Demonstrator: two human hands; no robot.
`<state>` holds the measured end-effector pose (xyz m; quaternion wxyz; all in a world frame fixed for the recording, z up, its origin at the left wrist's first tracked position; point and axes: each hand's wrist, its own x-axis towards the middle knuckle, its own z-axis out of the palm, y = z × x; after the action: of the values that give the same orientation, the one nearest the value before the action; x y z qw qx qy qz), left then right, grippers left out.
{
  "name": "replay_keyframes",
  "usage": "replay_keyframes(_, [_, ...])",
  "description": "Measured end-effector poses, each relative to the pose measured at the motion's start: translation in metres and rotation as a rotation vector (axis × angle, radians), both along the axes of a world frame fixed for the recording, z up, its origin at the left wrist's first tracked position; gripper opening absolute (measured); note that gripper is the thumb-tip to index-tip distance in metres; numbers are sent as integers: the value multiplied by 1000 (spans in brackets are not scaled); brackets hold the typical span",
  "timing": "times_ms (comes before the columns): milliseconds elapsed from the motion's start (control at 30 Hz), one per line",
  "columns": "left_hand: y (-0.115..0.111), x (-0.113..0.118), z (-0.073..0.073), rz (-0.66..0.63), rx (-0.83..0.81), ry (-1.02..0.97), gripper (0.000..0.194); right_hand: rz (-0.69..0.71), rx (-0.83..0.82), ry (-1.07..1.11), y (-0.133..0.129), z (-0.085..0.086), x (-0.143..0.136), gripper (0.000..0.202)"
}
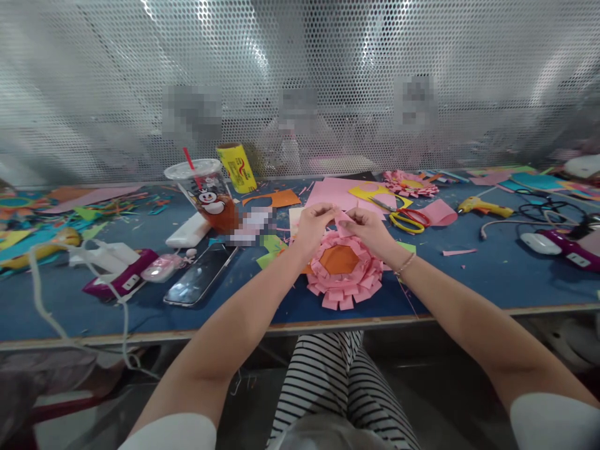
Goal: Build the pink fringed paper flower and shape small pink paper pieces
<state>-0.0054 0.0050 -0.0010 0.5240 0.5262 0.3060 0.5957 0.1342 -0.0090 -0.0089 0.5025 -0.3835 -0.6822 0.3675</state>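
- A purple power strip lay at the left, with a phone near it.
- A plastic cup with a red straw stood behind the phone.
- The left hand pinched a pink paper piece, fingertips closed on it.
- The pink paper flower, orange in the middle, lay on the blue table, just below the hands.
- The right hand pinched the same piece, fingertips closed.
- Scissors, then a yellow glue gun, lay farther right.
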Motion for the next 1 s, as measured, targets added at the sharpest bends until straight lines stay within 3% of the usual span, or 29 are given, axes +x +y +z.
replay_keyframes(267, [-1,1,3,-12,-53,-113,10,36,-48,45,-3,3,-1,17])
replay_keyframes(533, [2,3,-3,26,-21,-85,13,16,-25,17,-2,3,-1,16])
replay_keyframes(700, [3,0,-3,69,2,82,24,6,-16,3,-2,4,0,16])
replay_keyframes(1000, [-7,0,3,208,195,283,19,-12,34,7,-3,4,0,29])
